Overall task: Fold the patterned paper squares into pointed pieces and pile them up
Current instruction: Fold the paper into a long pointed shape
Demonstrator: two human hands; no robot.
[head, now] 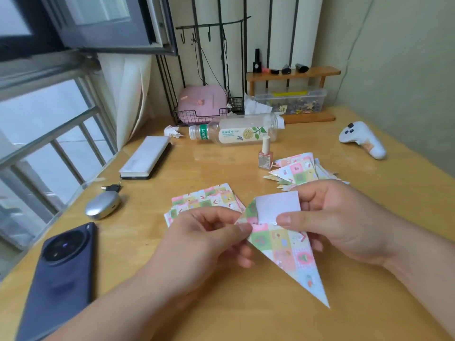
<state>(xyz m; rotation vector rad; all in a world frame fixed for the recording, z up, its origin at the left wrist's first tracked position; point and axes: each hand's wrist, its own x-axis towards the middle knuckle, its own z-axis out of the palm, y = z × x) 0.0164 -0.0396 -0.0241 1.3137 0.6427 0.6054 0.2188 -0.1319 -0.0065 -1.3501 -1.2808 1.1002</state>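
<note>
Both hands hold one patterned paper piece [286, 249] above the wooden table [221, 316]. It is folded into a long point aimed toward me, with a white flap turned down at its top. My left hand [209, 239] pinches its left corner. My right hand [339, 222] pinches the white flap from the right. A stack of flat patterned squares [209, 196] lies just behind my left hand. A pile of folded pointed pieces [298, 171] rests farther back on the right.
A dark phone [61, 279] lies at the near left, a silver case [103, 204] behind it. A notebook on a device [145, 157], a toppled bottle [236, 131], a nail polish bottle [265, 156] and a white controller [362, 140] sit farther back.
</note>
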